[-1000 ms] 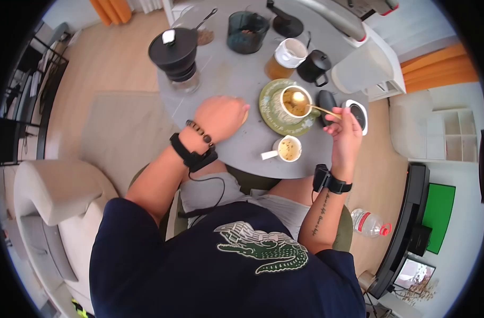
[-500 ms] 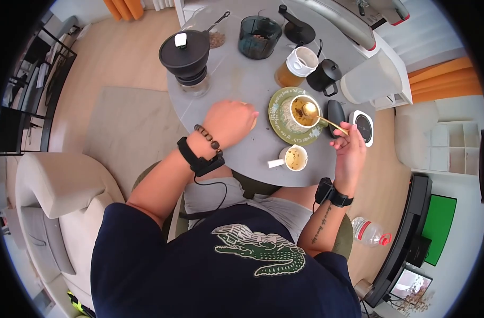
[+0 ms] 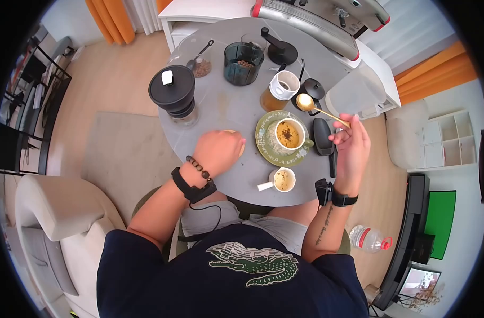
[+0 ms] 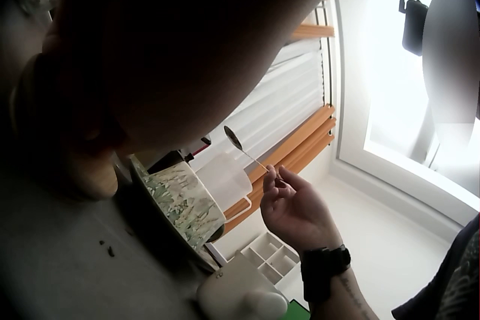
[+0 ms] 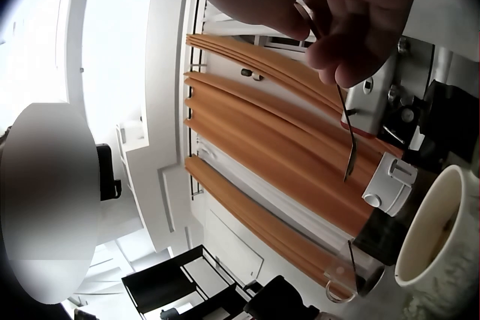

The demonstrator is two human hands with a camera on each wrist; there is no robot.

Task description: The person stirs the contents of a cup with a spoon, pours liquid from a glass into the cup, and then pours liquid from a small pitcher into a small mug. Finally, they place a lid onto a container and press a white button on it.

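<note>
My right hand [image 3: 353, 140] pinches the end of a long-handled gold spoon [image 3: 331, 114]; its bowl is raised in the air, past the far side of the cup. Below and left of it, a patterned cup [image 3: 289, 133] of yellow-brown liquid with dark bits stands on a green saucer [image 3: 263, 146]. A small white handled cup [image 3: 282, 179], with pale liquid and dark specks, sits nearer my body. Left of the saucer, my left hand [image 3: 215, 151] rests at the table with curled fingers around a pale tan piece [image 3: 242, 148], mostly hidden by the hand.
Behind the saucer stand a white-topped jug [image 3: 284, 85] of amber liquid and a black pot [image 3: 312, 91]. A black grinder [image 3: 172, 90] is at the left, a dark see-through container [image 3: 243, 63] at the back. A black scoop-like thing [image 3: 322, 135] lies right of the saucer.
The spoon has come up out of the patterned cup and away towards the back, its bowl now in the air. My left hand stays near the same place on the table.
</note>
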